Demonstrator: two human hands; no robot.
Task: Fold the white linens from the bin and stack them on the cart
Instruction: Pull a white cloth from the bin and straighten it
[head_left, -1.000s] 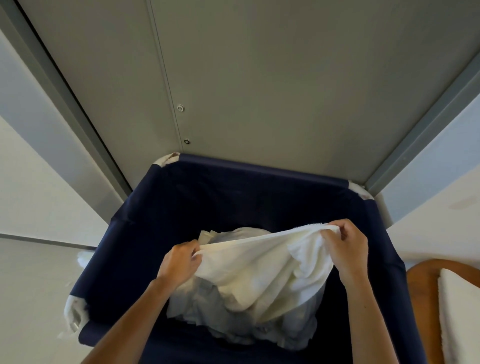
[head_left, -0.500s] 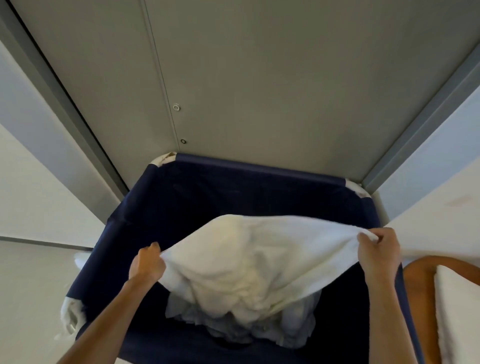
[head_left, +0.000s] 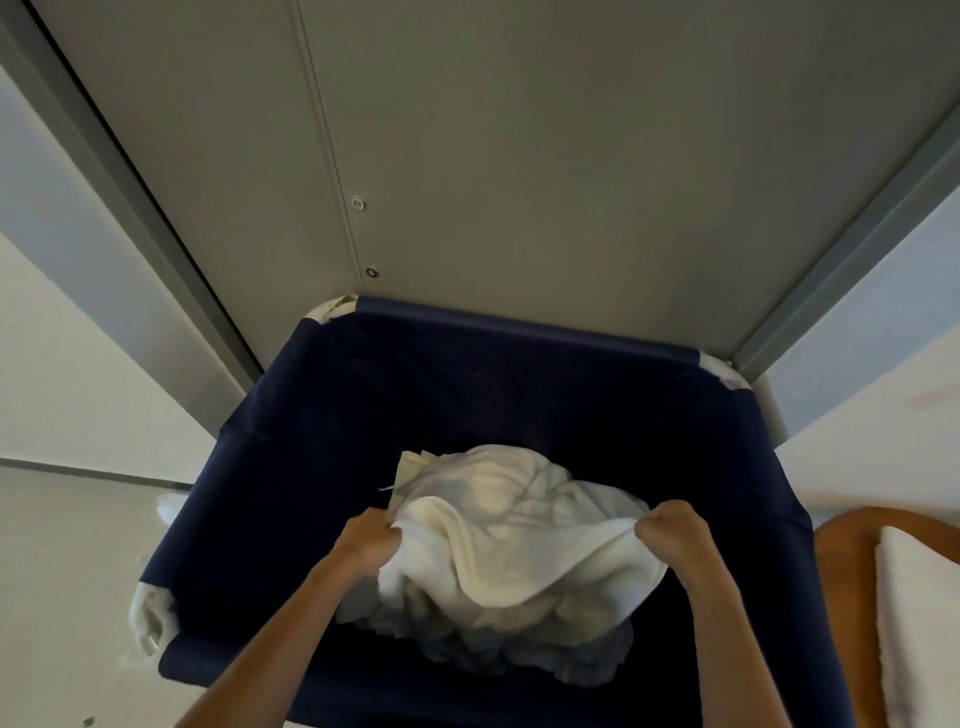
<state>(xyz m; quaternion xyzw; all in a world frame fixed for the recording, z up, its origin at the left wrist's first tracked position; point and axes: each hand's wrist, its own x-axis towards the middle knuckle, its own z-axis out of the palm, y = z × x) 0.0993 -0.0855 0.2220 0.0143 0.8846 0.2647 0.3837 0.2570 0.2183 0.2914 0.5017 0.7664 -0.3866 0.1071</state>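
1. My landmark is the deep navy-blue fabric bin (head_left: 322, 467). It fills the middle of the view, and white frame corners show at its rim.
2. A crumpled heap of white linens (head_left: 483, 654) lies low inside the bin, nearer its right wall than its left.
3. The cream-white terry towel (head_left: 519, 566) sits on top of that heap, inside the bin's walls. It is drawn out between the two hands and sags in loose folds between them.
4. The left hand (head_left: 369, 543) is over the middle of the bin. Its grip is closed tight on the towel's left edge, with the fingers curled round bunched cloth.
5. The right hand (head_left: 672, 535) is closer to the bin's right wall. Its grip holds the towel's right edge in a fist, knuckles up.
6. Both bare forearms reach in across the bin's near rim.
7. Behind the bin's far rim stands a flat grey metal panel (head_left: 519, 156). It has a vertical seam with two small round fasteners beside it.
8. Just beside the bin's right wall I see a curved brown wooden frame (head_left: 841, 582) carrying a white padded piece (head_left: 919, 623). I cannot tell whether this is the cart.
9. A pale floor (head_left: 62, 597) lies to the left of the bin.
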